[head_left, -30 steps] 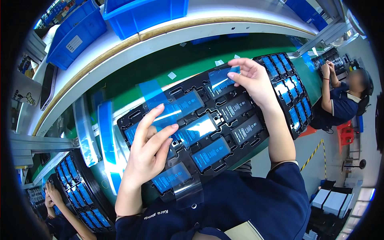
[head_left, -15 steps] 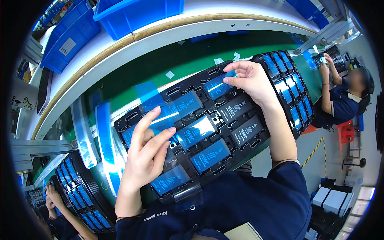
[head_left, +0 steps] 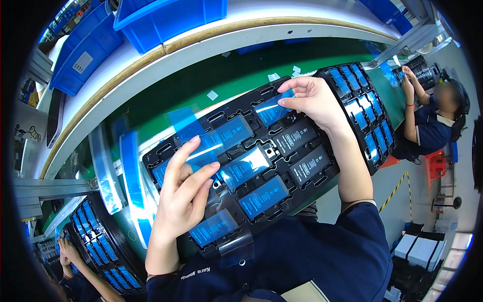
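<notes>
A black moulded tray [head_left: 221, 196] lies tilted before me with flat batteries in its pockets. Some carry glossy blue film, such as the blue-filmed battery [head_left: 263, 197]; a bare dark battery [head_left: 309, 165] sits at the right. My right hand [head_left: 318, 103] pinches blue film between thumb and fingers at the tray's far right, over another blue-filmed battery [head_left: 269, 111]. My left hand [head_left: 181, 201] is over the left part of the tray, fingers apart and slightly bent, close to a blue-covered battery. A loose blue film strip [head_left: 183, 120] juts past the tray's far edge beyond it.
More filled trays stand to the right [head_left: 359, 113] and lower left [head_left: 103, 241]. Blue bins [head_left: 171, 22] rest on the white shelf [head_left: 236, 27] at the back. Paper scraps [head_left: 212, 95] lie on the green bench [head_left: 241, 75]. Co-workers sit at right [head_left: 427, 121] and lower left.
The right hand has shifted very slightly left, still at the same film. The left hand is almost unmoved. The view has drifted a little.
</notes>
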The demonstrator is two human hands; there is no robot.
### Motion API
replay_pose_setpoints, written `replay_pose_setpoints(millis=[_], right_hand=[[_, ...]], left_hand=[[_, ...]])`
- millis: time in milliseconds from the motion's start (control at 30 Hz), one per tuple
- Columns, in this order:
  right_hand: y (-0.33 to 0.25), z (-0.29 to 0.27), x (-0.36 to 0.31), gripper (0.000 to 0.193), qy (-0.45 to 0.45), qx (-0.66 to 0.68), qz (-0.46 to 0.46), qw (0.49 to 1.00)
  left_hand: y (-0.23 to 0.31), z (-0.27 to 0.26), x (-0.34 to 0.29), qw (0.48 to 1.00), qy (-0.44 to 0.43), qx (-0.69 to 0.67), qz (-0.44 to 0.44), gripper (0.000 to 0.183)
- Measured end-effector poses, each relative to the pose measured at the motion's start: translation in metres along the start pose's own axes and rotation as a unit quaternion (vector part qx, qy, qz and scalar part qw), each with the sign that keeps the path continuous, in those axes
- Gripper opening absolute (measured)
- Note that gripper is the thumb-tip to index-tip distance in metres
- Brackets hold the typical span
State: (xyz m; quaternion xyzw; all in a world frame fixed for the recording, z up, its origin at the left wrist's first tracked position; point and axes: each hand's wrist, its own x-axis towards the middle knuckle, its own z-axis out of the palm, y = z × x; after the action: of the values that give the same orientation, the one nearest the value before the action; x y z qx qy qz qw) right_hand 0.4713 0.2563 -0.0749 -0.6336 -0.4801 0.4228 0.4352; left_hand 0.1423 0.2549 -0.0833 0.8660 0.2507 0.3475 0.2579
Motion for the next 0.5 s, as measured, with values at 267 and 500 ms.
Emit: replay_pose_setpoints(millis=[267,500], right_hand=[[-0.0012,0.0003,-0.0013,0.022,0.0,-0.011,0.0,1.0],[-0.0015,0.0016,-0.0013,0.022,0.002,-0.038,0.003,0.999]], left_hand=[[-0.0007,0.0005,0.0001,1.0,-0.004,0.0,0.002,0.04],[-0.0013,0.0007,0.0,1.0,-0.005,0.003,0.007,0.04]])
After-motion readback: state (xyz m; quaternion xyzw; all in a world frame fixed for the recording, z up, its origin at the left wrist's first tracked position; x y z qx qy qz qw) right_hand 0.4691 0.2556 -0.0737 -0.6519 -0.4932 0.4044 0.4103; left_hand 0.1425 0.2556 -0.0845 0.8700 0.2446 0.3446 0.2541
